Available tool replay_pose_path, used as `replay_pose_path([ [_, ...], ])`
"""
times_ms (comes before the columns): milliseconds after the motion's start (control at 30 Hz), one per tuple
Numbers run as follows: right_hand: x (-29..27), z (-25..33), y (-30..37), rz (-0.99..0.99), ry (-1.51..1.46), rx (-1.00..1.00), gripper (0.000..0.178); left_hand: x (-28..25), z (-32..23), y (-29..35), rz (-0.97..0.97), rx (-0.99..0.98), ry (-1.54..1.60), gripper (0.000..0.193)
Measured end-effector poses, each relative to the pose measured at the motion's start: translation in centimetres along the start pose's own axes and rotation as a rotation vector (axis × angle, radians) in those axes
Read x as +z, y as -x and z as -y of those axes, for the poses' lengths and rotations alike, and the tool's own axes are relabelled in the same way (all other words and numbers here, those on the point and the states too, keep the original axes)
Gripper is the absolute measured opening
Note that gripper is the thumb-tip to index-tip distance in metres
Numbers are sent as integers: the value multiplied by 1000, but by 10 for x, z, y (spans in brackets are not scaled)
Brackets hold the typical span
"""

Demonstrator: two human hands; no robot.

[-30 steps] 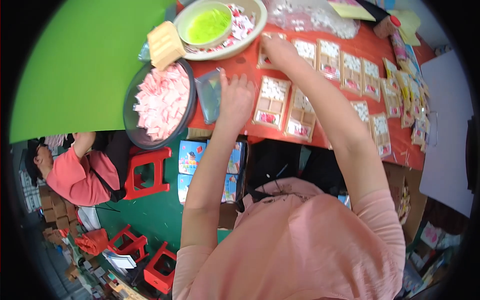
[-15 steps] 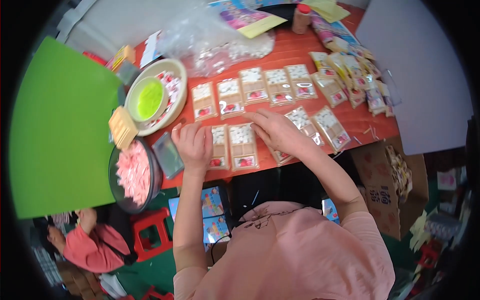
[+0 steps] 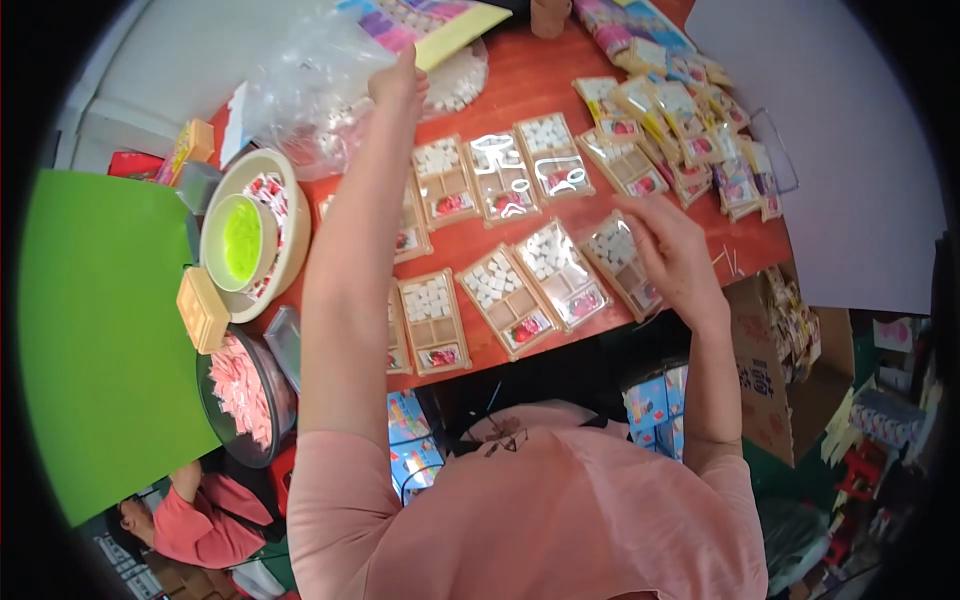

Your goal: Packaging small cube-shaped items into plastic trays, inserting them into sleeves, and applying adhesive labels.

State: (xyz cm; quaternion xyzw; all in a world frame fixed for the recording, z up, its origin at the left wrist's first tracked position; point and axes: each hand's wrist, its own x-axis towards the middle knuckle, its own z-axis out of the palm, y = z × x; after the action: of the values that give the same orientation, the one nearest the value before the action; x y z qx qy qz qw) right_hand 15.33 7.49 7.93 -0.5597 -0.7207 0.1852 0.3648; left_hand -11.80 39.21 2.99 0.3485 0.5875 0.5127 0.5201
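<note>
Two rows of beige compartment trays lie on the red table, with white cubes and a small strawberry-printed packet in each, such as a back-row tray [image 3: 446, 182] and a front-row tray [image 3: 507, 302]. My left hand [image 3: 398, 88] reaches far across, over the back row, up to the yellow-edged printed sheet [image 3: 445, 45]. Its fingers are curled closed, and what they hold is hidden. At the right end of the front row, my right hand [image 3: 678, 250] hovers over or touches the last tray [image 3: 615, 245], fingers loosely bent and apart. My left forearm covers some left trays.
A clear plastic bag [image 3: 300, 95] with white cubes lies at the back. On the left are a cream basin [image 3: 297, 235] holding a bowl of green stuff [image 3: 243, 240], and a dark tub of pink packets [image 3: 245, 395]. Filled packs [image 3: 690, 130] pile up at right; a carton [image 3: 760, 370] stands below.
My left hand has gone from the front-row trays to the sheet at the back. My right hand has moved right, to the last front tray. The whole view has shifted to the right.
</note>
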Motion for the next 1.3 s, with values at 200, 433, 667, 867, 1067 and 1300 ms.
replay_pose_path([
  [200,21,-14,12,-40,-50,105,22,-67,16,-166,147,-191,101,32],
  [433,60,-54,63,136,653,116,55,33,5,-11,-59,-129,36,50],
  [667,79,-45,53,167,694,106,51,-30,76,108,280,1094,-944,38],
  [867,76,-50,56,115,707,52,45,-17,119,152,224,1183,-1396,50],
  [1067,67,-55,59,153,474,46,39,-23,102,160,300,930,-1260,60],
  [1300,67,-37,54,116,321,-92,34,-60,97,254,372,899,-1272,55],
])
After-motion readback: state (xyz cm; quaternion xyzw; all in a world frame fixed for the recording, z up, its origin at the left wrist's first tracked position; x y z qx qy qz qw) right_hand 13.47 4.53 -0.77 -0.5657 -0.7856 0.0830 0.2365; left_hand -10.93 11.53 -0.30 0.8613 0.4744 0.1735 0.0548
